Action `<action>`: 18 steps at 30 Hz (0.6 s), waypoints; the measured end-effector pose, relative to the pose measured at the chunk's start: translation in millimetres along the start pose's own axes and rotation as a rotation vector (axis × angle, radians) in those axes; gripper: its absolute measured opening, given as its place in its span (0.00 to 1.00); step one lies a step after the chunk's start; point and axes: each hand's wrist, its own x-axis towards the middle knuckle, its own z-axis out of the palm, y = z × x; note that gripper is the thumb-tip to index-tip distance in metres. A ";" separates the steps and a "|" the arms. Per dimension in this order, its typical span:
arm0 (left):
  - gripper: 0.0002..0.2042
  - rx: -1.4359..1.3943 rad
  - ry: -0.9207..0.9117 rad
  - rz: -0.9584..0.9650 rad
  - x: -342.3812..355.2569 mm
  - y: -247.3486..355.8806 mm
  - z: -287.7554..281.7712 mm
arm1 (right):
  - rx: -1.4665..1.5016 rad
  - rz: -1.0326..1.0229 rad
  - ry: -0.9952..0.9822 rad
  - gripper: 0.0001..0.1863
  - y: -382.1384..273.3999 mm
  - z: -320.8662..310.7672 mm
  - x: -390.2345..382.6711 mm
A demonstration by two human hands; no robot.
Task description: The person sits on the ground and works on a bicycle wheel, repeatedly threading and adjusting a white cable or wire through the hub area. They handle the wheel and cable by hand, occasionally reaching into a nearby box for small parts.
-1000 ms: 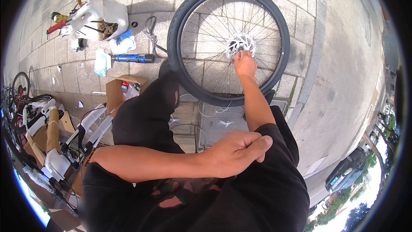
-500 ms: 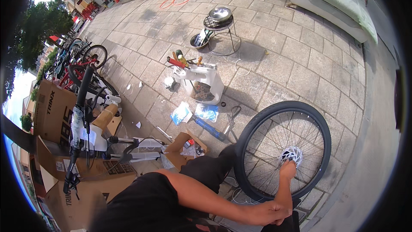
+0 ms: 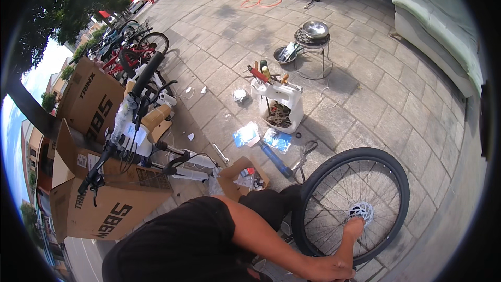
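As half a second ago, the right hand (image 3: 355, 225) is kept, fingers curled, at the hub of the black-tyred, wire-spoked bicycle wheel (image 3: 365, 153), beside the silver metal disc rotor (image 3: 367, 213); how tightly it is closed, and on what, cannot be told. Below that grip, the left hand (image 3: 331, 269) is now partly cropped. Far left, more brown cardboard box (image 3: 99, 216) is shown.

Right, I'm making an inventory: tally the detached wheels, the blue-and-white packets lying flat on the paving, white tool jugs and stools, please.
Detached wheel: 1
Blue-and-white packets: 2
White tool jug: 1
Stool: 1
Total: 5
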 end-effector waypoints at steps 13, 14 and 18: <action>0.23 -0.018 -0.087 0.170 11.0 -15.1 -2.8 | 0.157 0.066 0.049 0.22 13.2 10.9 4.1; 0.23 -0.017 -0.092 0.176 11.1 -15.7 -2.9 | 0.162 0.063 0.058 0.23 13.8 12.3 4.7; 0.22 -0.012 -0.072 0.154 5.1 -8.2 -2.5 | 0.207 0.063 0.029 0.22 13.9 10.1 4.5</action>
